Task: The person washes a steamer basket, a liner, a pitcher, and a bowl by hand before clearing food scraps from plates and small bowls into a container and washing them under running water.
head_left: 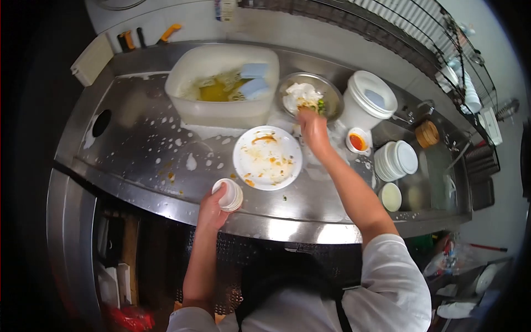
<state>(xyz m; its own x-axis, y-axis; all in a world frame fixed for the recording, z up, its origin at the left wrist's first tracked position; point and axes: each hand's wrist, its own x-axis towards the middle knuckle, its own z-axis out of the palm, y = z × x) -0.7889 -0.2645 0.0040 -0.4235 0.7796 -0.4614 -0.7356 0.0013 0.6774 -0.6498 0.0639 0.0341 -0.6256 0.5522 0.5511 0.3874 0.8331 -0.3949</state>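
My left hand (212, 206) is wrapped round a short stack of small white cups (230, 196), held tilted near the front edge of the counter. At the near rim of a metal bowl (336, 98), my right hand (313, 128) has its fingers bunched together; what they hold, if anything, is hidden. White crumpled scraps (301, 93) and green and brown food bits lie in that bowl. Between my hands, a white plate (268, 166) smeared with orange and brown food remains rests on the counter. A small white dish of red-orange sauce (358, 141) stands right of my right hand.
Behind the plate stands a white tub (221, 113) of yellowish liquid with blue sponges (253, 88). A white bucket (362, 102) is beside the metal bowl. Stacked white bowls (406, 157) sit by the sink (437, 188) at right. Foam spots the steel counter (141, 138). A wire rack hangs above.
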